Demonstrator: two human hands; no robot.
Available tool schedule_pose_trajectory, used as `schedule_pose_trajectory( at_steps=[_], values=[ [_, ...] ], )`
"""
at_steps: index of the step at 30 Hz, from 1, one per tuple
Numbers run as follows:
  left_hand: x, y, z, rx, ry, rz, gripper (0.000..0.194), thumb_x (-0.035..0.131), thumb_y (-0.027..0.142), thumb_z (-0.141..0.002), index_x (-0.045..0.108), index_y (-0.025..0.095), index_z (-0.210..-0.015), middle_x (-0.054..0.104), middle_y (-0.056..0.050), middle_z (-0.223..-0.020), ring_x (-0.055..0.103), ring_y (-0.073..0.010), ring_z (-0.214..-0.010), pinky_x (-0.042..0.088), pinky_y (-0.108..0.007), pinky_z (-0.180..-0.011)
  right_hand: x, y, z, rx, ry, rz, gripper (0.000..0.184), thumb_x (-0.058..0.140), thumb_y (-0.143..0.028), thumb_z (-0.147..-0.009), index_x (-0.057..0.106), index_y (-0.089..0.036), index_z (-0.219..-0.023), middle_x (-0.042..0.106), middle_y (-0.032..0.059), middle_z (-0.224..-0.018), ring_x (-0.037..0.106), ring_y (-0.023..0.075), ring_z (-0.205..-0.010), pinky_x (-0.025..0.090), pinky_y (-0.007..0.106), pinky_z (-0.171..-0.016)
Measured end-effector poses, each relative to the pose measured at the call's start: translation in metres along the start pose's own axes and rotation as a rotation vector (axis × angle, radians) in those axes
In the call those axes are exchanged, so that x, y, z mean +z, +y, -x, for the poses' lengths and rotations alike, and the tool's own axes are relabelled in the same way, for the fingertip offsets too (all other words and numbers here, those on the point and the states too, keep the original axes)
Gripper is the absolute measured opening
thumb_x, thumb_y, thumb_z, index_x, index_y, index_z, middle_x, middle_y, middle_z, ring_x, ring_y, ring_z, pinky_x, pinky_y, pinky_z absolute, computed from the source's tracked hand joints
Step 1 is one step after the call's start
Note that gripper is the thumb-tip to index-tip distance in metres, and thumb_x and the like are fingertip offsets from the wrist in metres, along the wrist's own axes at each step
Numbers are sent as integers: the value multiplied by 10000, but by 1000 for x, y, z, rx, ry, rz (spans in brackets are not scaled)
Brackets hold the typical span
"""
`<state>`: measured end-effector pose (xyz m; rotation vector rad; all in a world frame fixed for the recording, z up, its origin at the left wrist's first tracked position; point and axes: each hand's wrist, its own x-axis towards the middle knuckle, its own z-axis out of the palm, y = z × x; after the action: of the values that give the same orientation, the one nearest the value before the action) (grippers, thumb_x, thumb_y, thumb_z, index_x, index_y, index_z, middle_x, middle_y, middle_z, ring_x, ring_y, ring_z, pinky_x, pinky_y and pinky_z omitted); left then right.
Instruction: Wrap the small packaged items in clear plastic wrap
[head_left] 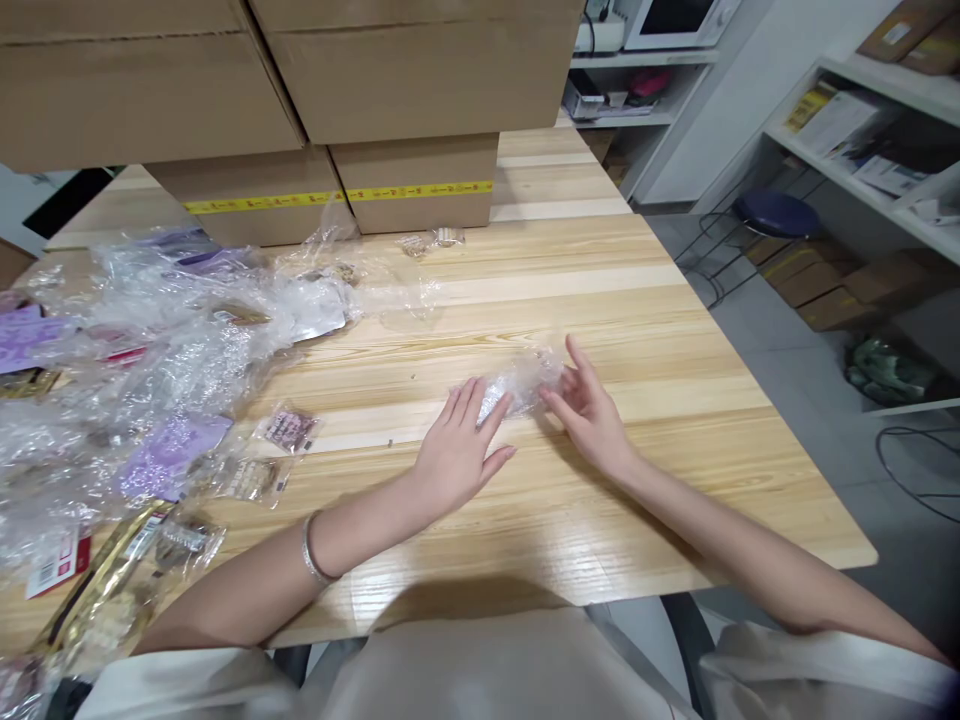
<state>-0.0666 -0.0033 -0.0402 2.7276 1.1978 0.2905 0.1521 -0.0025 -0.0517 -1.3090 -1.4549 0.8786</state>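
Note:
A small clear plastic packet (520, 384) lies on the wooden table (675, 330) between my two hands. My left hand (459, 450) rests flat on the table with its fingers stretched out, the fingertips lying on the packet's left end. My right hand (589, 412) is at the packet's right end, fingers extended and touching it. A silver bangle (311, 550) sits on my left wrist.
A heap of clear plastic wrapping and small packets (150, 380) covers the table's left side. Stacked cardboard boxes (337, 120) stand at the back. To the right are white shelves (862, 130), a blue stool (776, 213) and floor cables (915, 470).

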Motion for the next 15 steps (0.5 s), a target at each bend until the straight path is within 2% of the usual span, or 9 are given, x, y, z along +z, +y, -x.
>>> schedule_pose_trajectory(
  at_steps=[1,3,4,6,8,11,13,15],
  values=[
    [0,0,0,2,2,1,620,452,505,-992,416,151,-1499,340,-235,-1581,288,-385,-1484,322,-551,-1184,1,0,-1,38,68,-67,805,595,-458,-906,180,-314,-1580,591,102,-1388,605,215,-1241,499,430,-1031],
    [0,-1,0,8,8,6,614,454,500,-993,405,166,-1505,341,-222,-1584,290,-376,-1486,327,-548,-1182,-1,-3,-4,168,150,-148,733,714,-478,-806,444,-272,-1456,673,102,-1251,672,241,-1115,535,433,-971],
    [0,-2,0,11,10,10,611,452,497,-994,399,170,-1508,338,-220,-1587,289,-373,-1487,329,-548,-1182,-4,-6,-4,242,146,-163,630,766,-479,-755,588,-239,-1309,708,107,-1173,691,258,-1055,547,440,-942],
    [0,-2,1,13,11,13,610,448,492,-997,393,167,-1510,330,-227,-1589,286,-374,-1488,330,-552,-1181,-15,-11,-6,354,81,-140,446,824,-474,-686,709,-194,-1015,753,111,-1019,709,279,-943,565,443,-868],
    [0,-2,1,11,11,12,610,451,487,-997,390,163,-1511,327,-233,-1588,283,-375,-1488,330,-553,-1181,-27,-15,-7,428,29,-8,386,843,-499,-637,716,-178,-809,752,90,-827,701,267,-782,566,398,-715],
    [0,-2,1,4,11,7,612,467,480,-992,394,160,-1509,334,-232,-1585,286,-375,-1486,329,-549,-1184,-40,-17,-8,510,26,232,449,831,-570,-606,613,-183,-539,620,32,-534,596,199,-546,457,314,-521],
    [0,-2,1,5,9,9,612,475,471,-991,406,143,-1503,336,-246,-1578,290,-384,-1482,324,-548,-1187,-42,-16,-8,520,62,267,500,794,-602,-645,563,-191,-483,568,17,-474,548,169,-494,413,297,-497],
    [-1,-1,1,5,7,11,607,478,460,-991,414,133,-1499,338,-256,-1574,295,-392,-1478,322,-546,-1187,-40,-16,-5,484,128,262,483,738,-604,-722,604,-181,-530,608,26,-512,577,174,-522,427,293,-525]
  ],
)
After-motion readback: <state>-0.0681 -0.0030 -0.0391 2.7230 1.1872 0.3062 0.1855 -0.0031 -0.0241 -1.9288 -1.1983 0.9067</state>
